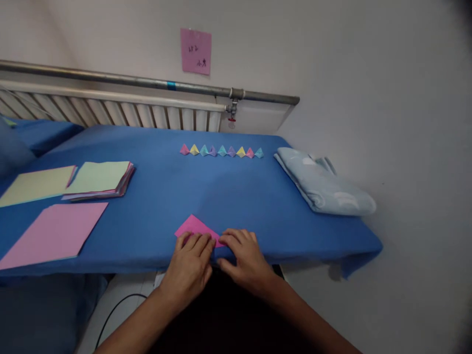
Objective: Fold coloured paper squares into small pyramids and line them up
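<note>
A folded bright pink paper (193,224) lies near the front edge of the blue-covered table (236,191). My left hand (192,263) rests over its lower edge, fingers bent together and pressing on it. At the paper's right corner, my right hand (245,255) touches it with curled fingertips, the thumb held apart below. Part of the paper is hidden under the fingers of both hands. Farther back stands a row of several small folded paper pieces (221,151) in pink, yellow, teal and purple.
Paper stacks lie at the left: green-topped (99,177), yellow-topped (39,185) and pink (59,231). A folded light blue cloth (324,184) sits at the right. Behind the table are a radiator (129,113), a metal pipe (136,81) and a pink note (196,51) on the wall.
</note>
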The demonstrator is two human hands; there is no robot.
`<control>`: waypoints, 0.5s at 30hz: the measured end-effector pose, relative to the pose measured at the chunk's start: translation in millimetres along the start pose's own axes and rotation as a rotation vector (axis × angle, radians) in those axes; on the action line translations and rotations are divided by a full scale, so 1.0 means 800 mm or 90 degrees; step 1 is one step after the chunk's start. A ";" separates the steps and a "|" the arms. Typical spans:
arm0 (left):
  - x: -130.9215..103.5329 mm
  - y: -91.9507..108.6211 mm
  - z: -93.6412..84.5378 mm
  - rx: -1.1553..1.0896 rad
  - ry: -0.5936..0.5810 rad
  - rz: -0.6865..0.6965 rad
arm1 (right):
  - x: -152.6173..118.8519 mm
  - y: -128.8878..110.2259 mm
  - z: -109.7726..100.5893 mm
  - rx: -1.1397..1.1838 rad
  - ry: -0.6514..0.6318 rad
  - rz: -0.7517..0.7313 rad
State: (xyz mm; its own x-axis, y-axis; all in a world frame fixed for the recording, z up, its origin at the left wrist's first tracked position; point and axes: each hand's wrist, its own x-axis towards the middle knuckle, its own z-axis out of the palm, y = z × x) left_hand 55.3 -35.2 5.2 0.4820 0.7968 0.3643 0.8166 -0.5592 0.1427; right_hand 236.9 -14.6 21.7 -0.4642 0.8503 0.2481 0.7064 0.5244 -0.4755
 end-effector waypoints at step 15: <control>-0.013 -0.018 0.007 -0.117 0.133 0.092 | -0.020 -0.011 -0.001 0.010 0.049 -0.097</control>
State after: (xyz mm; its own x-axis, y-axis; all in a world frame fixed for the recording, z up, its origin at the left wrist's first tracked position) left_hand 40.4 -34.2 -5.5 0.4981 0.6526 0.5710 0.6637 -0.7107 0.2333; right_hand 238.9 -32.8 22.6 -0.5223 0.7622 0.3823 0.6219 0.6472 -0.4408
